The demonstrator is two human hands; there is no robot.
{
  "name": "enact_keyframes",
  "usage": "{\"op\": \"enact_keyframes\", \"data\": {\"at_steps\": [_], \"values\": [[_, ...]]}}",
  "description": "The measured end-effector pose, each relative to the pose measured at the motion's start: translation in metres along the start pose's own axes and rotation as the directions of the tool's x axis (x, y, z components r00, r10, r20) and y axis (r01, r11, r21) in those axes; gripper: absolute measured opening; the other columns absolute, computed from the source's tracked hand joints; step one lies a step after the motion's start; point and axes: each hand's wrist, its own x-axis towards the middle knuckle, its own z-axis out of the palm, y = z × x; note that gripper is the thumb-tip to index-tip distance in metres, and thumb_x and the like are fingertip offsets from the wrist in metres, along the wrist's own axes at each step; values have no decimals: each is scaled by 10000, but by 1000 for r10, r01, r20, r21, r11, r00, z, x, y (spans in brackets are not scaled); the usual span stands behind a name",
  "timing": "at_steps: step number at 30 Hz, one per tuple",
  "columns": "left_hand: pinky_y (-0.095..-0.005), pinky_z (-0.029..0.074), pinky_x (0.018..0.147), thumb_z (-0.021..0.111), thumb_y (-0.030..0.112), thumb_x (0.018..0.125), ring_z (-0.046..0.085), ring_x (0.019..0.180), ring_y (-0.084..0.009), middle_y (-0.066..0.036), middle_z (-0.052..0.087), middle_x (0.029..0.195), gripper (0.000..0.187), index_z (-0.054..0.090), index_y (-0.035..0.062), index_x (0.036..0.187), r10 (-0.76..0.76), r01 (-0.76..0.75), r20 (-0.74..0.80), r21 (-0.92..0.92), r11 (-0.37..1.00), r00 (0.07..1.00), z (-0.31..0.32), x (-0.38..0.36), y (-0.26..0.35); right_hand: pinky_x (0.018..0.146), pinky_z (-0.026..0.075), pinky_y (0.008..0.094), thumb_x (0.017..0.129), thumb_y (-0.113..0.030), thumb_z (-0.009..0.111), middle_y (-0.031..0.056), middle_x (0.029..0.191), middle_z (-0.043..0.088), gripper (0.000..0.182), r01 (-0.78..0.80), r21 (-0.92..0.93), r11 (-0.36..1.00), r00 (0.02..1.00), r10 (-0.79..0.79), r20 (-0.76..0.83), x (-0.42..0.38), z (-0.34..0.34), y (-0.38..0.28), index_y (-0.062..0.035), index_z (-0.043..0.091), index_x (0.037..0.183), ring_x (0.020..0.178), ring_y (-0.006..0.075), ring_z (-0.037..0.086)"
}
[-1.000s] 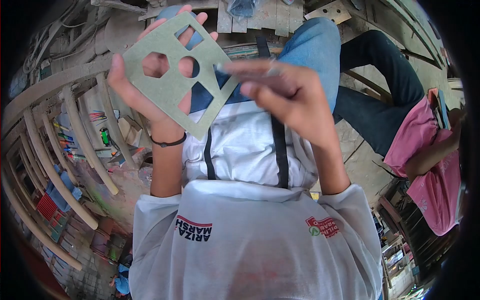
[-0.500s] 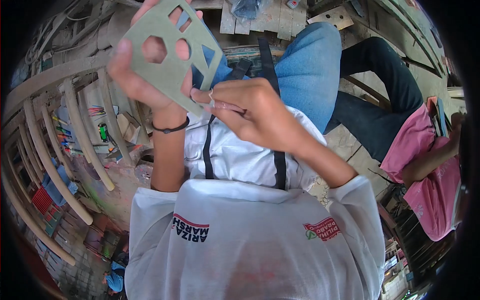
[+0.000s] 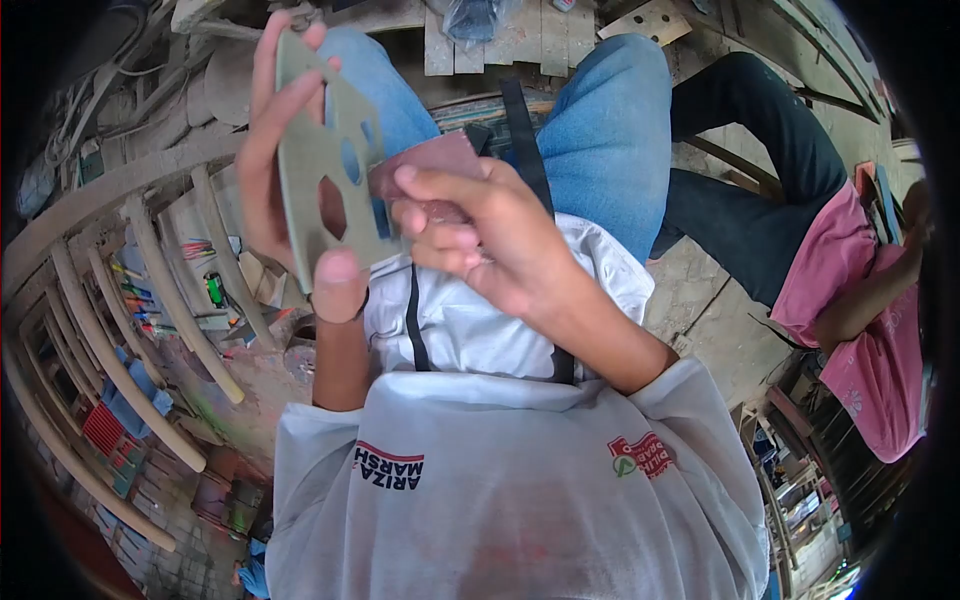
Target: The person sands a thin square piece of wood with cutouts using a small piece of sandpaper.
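My left hand (image 3: 268,190) is closed round a flat grey-green wooden board (image 3: 306,180) with shaped holes cut through it, a shape-sorter board by its look. The thumb presses near its lower edge and the fingers reach over the far end. The board is tilted, nearly edge-on to me. In my right hand (image 3: 505,235) is a reddish-brown piece of sandpaper (image 3: 445,153), pinched between thumb and fingers. It is against or very close to the board's right edge; contact is hard to make out. Both hands are above my lap.
Curved wooden slats (image 3: 165,260) stand on the left, with pens and small items behind them. On the right sits a person in a pink shirt (image 3: 870,330). Ahead lie wooden planks (image 3: 500,50) with a plastic bag (image 3: 475,20), and a board with holes (image 3: 645,22).
My left hand has turned the board from facing me to nearly edge-on and lowered it. The right hand has come away from its lower corner, and the sandpaper now shows clearly.
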Motion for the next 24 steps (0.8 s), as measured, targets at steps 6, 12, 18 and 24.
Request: {"op": "enact_keyframes", "data": {"at_steps": [6,12,18,24], "values": [[-571,266,1116,424,400,879,374,1324,-431,-316,353,1423,655,386,-38,1364,-618,257,-317,-705,661,719,-15,1,12,493,357,201,918,-5,533,98,889,643,260,359,-692,626,921,-359,153,-14,1,-5,12,598,1169,630,66,518],[-324,464,932,460,245,970,603,1016,-204,-163,629,1153,402,540,-63,1216,-740,647,-58,-443,621,670,13,-22,-10,603,399,242,853,102,529,67,925,588,382,555,-803,-219,615,-541,573,-4,-11,22,-61,621,1186,706,123,514],[-286,462,909,474,151,970,591,1045,-177,-139,629,1157,300,572,-65,1154,-778,677,30,-513,527,628,16,-35,-7,619,434,260,881,-8,603,37,832,532,274,472,-881,39,725,-586,362,-12,-24,11,-69,595,1148,669,109,487],[-351,357,1046,448,135,980,491,1240,-280,-161,544,1314,289,585,-16,1186,-516,516,13,4,856,856,35,-32,-25,647,524,229,889,-140,678,-16,883,542,310,537,-622,570,776,-623,98,-7,-14,-2,-71,535,1155,796,62,548]]}}
